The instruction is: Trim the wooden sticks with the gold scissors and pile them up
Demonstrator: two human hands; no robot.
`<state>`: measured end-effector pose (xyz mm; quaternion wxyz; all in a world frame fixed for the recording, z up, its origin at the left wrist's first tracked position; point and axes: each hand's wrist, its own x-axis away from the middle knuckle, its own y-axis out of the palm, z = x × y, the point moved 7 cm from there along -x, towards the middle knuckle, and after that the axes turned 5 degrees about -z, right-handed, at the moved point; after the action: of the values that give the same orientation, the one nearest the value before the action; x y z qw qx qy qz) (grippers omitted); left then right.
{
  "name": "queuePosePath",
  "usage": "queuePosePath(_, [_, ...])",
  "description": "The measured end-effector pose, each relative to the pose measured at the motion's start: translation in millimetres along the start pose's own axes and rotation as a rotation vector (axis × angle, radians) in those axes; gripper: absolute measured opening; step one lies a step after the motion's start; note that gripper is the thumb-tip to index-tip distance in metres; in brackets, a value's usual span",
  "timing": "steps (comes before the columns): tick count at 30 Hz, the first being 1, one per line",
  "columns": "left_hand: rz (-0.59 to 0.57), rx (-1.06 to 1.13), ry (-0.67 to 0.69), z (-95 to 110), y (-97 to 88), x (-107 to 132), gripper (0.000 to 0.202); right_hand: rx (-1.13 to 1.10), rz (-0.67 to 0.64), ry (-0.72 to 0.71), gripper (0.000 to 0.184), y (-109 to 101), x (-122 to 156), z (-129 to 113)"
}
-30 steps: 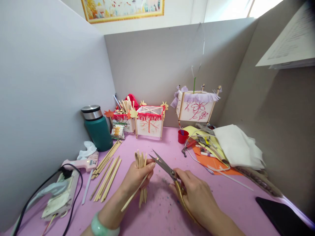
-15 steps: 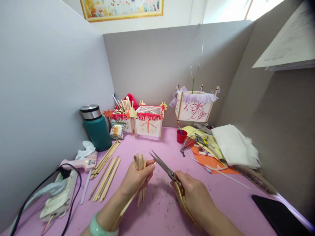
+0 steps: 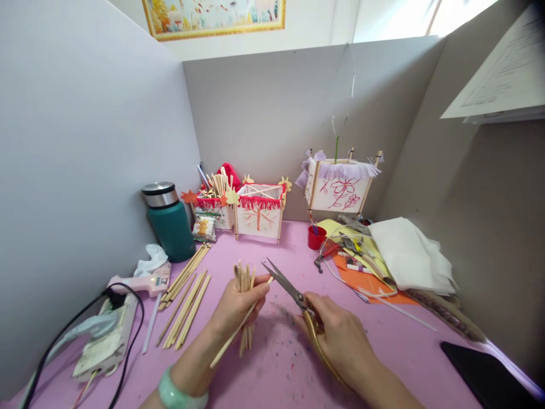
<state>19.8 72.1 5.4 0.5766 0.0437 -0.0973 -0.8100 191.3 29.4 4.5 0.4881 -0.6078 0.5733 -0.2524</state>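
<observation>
In the head view my left hand (image 3: 240,304) is closed round a bundle of short wooden sticks (image 3: 243,276) held roughly upright. The same hand pinches one longer stick (image 3: 230,343) that slants across the bundle, its upper end pointing toward the scissors. My right hand (image 3: 336,332) grips the gold handles of a pair of scissors (image 3: 287,284). Their dark blades are slightly parted and close to the tip of the slanting stick; whether they touch it I cannot tell. Several loose sticks (image 3: 187,309) lie on the pink table (image 3: 293,375) left of my left hand.
At the left stand a green bottle (image 3: 170,227), a pink glue gun (image 3: 140,282) and a power strip (image 3: 104,341). Decorated paper lanterns (image 3: 259,218) line the back. A red cup (image 3: 315,237), paper sheets (image 3: 411,255), tools and a black phone (image 3: 485,372) lie to the right.
The slanting stick has swung so its lower end now hangs clear of my left forearm. Both hands stay nearly in place, and the view has shifted slightly.
</observation>
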Motion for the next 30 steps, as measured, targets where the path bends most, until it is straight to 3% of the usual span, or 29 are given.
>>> queuePosePath(5, [0.043, -0.015, -0.024, -0.3, 2.5, -0.8, 0.035, 0.024, -0.011, -0.033, 0.020, 0.3, 0.8, -3.7])
queuePosePath(18, [0.122, -0.193, -0.011, 8.3, 9.8, 5.9, 0.022, 0.177, -0.023, -0.036, 0.032, 6.0, 6.7, -9.1])
queuePosePath(21, [0.126, -0.217, -0.003, 10.7, 11.6, 7.9, 0.020, 0.215, -0.050, -0.020, 0.026, 7.6, 5.2, -7.8])
queuePosePath(27, [0.163, -0.206, 0.025, 8.2, 8.4, 10.1, 0.023, 0.178, -0.087, -0.013, 0.014, 11.2, 2.2, -4.1])
queuePosePath(30, [0.155, -0.159, 0.027, 5.6, 5.2, 8.1, 0.038, 0.125, -0.067, -0.025, 0.016, 12.8, 3.2, -2.8])
